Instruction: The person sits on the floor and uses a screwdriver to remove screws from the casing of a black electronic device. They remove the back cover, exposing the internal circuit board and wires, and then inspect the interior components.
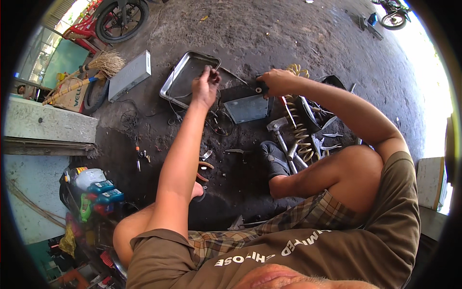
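Between the hands, slightly nearer the body, sits a metal box [248, 110]. The right hand [278, 82] curls at its far corner, the left hand [206, 87] beside a tray [186, 73] (what either grips, I cannot tell).

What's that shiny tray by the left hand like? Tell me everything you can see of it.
The tray looks like silvery metal: a shallow rectangle with rounded corners and a raised, shiny rim around a duller grey base. It lies open side up on the dark, dirty ground, in front of the person. The left hand is over its right side, hiding part of it; whether the two touch, I can't tell. Thin wires show at its near end.
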